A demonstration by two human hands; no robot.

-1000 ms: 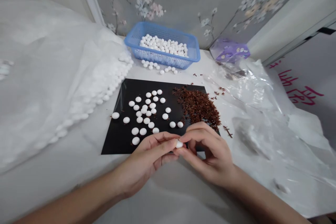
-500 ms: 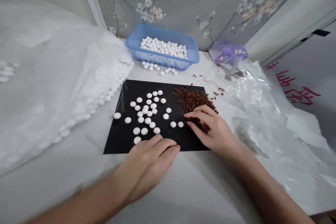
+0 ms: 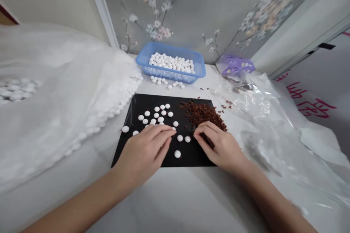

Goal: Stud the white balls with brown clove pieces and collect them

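A black mat [image 3: 128, 149] lies on the white table. Several white round beads [image 3: 160, 111] are scattered on its left half, and a pile of small brown pieces [image 3: 202, 112] covers its right half. My left hand [image 3: 144, 149] lies palm down over the nearer beads with its fingers stretched out and hides some of them. My right hand [image 3: 216, 142] rests at the near edge of the brown pile, fingertips curled and pinched together; what they hold is hidden. One single white bead [image 3: 177, 154] lies between my hands, and two more beads [image 3: 183, 138] sit just beyond it.
A blue basket [image 3: 201, 69] with white beads stands at the back, loose beads [image 3: 166, 82] in front of it. A big clear bag of beads [image 3: 54, 91] fills the left. Crumpled plastic sheets [image 3: 268, 116] and a purple packet [image 3: 235, 66] lie to the right.
A second ago both hands held one white bead together near the mat's front edge. The right hand went to the brown pile, the left slid forward over the beads, and one bead lies between them.
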